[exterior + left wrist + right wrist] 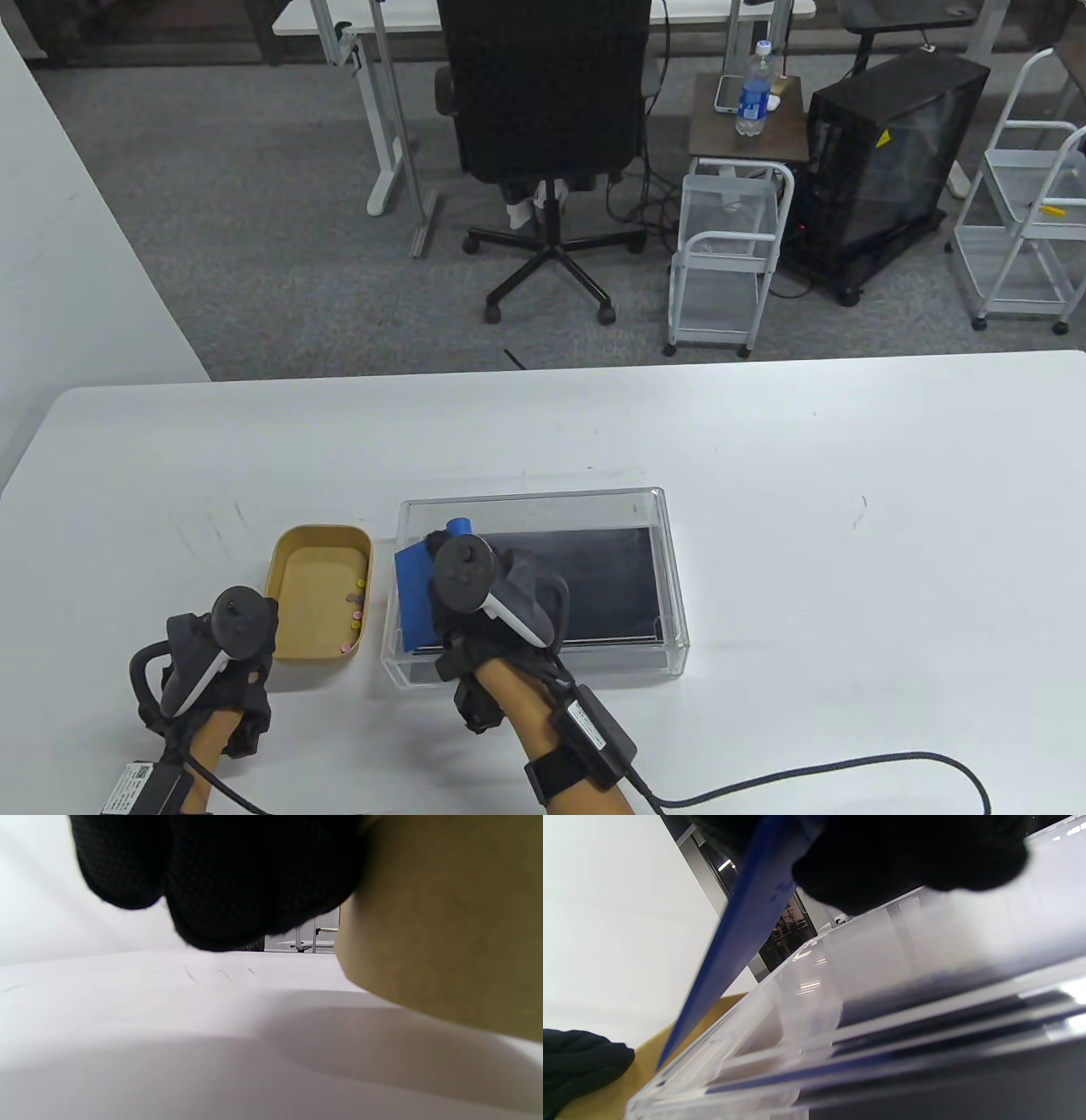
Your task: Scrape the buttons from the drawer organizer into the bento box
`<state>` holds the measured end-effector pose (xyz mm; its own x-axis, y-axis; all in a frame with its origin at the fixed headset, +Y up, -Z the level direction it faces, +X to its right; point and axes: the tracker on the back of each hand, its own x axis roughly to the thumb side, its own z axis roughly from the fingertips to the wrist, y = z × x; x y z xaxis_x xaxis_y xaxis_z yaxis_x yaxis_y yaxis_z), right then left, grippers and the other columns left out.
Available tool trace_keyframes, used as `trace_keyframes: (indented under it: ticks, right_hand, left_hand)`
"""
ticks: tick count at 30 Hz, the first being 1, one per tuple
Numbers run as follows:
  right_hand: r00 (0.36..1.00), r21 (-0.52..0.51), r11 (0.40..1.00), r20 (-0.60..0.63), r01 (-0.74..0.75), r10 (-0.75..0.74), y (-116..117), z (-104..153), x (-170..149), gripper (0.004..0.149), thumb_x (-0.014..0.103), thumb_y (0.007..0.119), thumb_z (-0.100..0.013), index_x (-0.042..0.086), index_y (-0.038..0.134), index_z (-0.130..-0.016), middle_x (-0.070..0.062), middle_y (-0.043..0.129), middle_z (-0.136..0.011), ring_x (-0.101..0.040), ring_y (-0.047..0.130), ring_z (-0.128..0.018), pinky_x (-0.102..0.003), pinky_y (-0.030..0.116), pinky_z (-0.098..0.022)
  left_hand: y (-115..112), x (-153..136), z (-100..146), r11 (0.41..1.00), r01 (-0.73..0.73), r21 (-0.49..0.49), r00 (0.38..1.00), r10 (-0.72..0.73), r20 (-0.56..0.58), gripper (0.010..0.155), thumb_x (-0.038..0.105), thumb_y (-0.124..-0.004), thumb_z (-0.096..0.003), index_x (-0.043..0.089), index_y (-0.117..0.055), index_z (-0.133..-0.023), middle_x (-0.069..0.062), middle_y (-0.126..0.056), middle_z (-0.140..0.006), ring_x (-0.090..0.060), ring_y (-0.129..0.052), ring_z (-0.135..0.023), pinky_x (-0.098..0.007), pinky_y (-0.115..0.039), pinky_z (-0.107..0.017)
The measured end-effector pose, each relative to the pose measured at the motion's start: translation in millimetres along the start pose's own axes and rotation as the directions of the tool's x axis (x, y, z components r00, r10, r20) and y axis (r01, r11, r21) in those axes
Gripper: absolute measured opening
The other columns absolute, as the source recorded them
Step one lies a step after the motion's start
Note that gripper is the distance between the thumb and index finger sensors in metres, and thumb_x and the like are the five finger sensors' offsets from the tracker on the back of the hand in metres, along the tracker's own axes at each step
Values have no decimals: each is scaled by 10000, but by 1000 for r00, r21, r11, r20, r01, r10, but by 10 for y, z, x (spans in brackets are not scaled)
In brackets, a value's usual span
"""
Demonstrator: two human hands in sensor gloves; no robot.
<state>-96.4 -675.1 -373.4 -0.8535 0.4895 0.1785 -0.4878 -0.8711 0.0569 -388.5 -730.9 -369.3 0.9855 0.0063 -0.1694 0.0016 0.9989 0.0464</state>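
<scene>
A clear plastic drawer organizer [662, 543] with a dark bottom sits on the white table. Left of it stands a tan bento box [293, 624] with several small coloured buttons [356, 604] along its right side. My right hand [471, 594] grips a blue scraper [416, 594] at the organizer's left end; in the right wrist view the blade [742, 925] slants down over the organizer's clear wall [865, 955]. My left hand [225, 658] rests at the bento box's near left corner; its fingers [220, 878] lie beside the box wall [445, 925], and contact cannot be told.
The white table [848, 509] stretches far to the right and back. Its far edge runs across the table view, with an office chair [543, 110], a white cart [730, 255] and a black computer case [882, 161] on the floor beyond. A cable [848, 768] trails from my right wrist.
</scene>
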Motion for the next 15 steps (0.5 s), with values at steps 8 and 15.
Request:
trace_keyframes:
  ticks: [8, 15]
  right_hand:
    - [1000, -48, 999, 0, 19, -19, -80, 19, -31, 401, 270, 744, -556, 271, 686, -953, -316, 674, -950, -147, 947, -396, -251, 911, -175]
    - [999, -80, 996, 5, 36, -36, -138, 87, -57, 399, 278, 741, -557, 275, 685, -952, -303, 681, -952, -142, 955, -388, -245, 913, -172]
  left_hand:
    - [-97, -22, -48, 999, 16, -52, 1000, -17, -22, 398, 428, -639, -593, 174, -898, -757, -8, -1005, -597, -207, -1043, -484, -503, -837, -519]
    - [-200, -62, -90, 995, 34, -96, 998, -38, -46, 401, 442, -636, -593, 187, -887, -774, -22, -1001, -629, -215, -1044, -516, -509, -830, -533]
